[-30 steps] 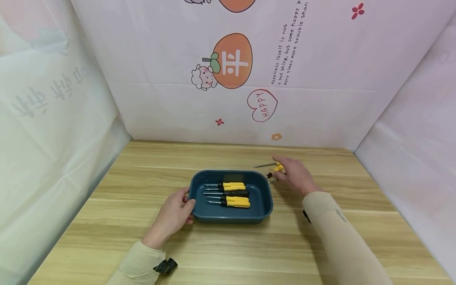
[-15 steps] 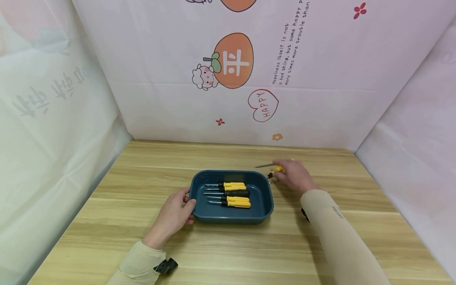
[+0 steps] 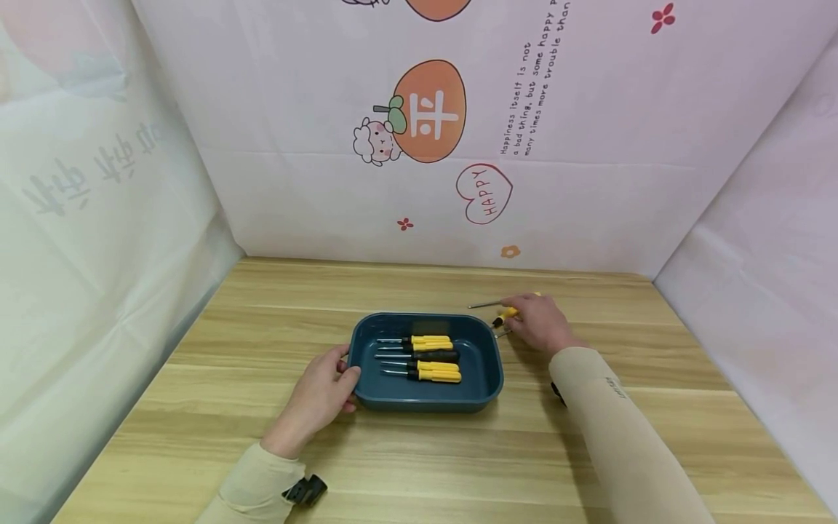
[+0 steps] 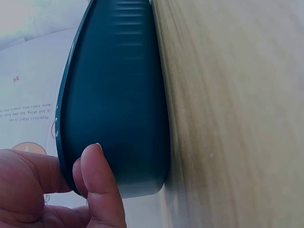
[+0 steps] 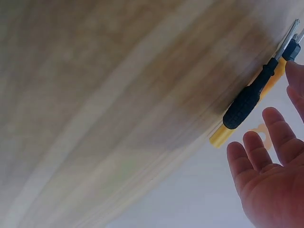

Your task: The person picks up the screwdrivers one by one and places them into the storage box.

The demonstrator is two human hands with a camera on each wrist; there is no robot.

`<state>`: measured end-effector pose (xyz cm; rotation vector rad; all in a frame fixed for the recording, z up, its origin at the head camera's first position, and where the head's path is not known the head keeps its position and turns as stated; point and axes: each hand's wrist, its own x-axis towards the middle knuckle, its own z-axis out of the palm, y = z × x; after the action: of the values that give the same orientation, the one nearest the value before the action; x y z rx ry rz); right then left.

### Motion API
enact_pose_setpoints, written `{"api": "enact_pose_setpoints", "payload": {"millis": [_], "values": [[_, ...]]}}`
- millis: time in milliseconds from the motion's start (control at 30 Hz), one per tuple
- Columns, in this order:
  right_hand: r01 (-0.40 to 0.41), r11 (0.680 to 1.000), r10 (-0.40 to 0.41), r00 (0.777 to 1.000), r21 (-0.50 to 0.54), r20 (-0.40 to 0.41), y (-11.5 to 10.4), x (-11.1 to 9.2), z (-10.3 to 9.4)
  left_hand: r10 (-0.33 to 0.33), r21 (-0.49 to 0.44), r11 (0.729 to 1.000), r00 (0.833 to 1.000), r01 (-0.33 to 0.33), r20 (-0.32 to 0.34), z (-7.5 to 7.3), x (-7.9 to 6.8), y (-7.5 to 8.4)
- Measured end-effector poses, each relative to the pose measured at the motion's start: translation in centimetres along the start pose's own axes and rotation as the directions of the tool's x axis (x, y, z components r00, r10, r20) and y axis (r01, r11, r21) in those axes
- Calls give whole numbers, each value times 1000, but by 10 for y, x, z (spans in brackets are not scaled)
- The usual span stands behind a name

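Observation:
My left hand [image 3: 321, 386] grips the left end of a dark blue plastic box [image 3: 419, 402], its thumb at the rim. The left wrist view shows the box's outer wall [image 4: 118, 95] close up. Inside lie several screwdrivers, mostly yellow-handled, one with a black handle [image 3: 439, 356]. My right hand [image 3: 540, 320] is over loose screwdrivers beyond the box's right corner. Under it show a yellow screwdriver [image 3: 509, 313] and a bare shaft [image 3: 484, 304]. In the right wrist view, a black-handled screwdriver [image 5: 242, 107] lies before a yellow handle [image 5: 218, 137]; the right fingers [image 5: 280, 130] are loosely bent beside them.
The box stands on a wood-grain table [image 3: 419, 466]. A white printed sheet [image 3: 294, 182] rises behind the table, with pale sheets on the left [image 3: 98, 255] and right [image 3: 772, 240]. A black strap device [image 3: 305, 490] sits at the left wrist.
My right hand has shifted slightly down and its fingers have drawn in over the loose screwdrivers. The left hand, the box and the screwdrivers inside stay as they were.

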<state>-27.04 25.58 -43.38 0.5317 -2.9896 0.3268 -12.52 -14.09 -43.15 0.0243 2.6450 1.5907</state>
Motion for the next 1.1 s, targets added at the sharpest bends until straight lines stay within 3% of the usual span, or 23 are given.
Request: {"api": "enact_pose_setpoints", "payload": {"millis": [400, 833, 1100], "values": [[27, 994, -25, 999, -110, 26, -1, 3, 4, -2, 2, 1000, 1000, 2, 2, 0, 0, 1], [2, 992, 7, 997, -124, 71, -5, 5, 1, 1, 1, 1000, 1000, -1, -1, 0, 0, 0], [-54, 991, 67, 992, -121, 107, -7, 4, -3, 2, 6, 1000, 1000, -2, -4, 0, 0, 0]]}}
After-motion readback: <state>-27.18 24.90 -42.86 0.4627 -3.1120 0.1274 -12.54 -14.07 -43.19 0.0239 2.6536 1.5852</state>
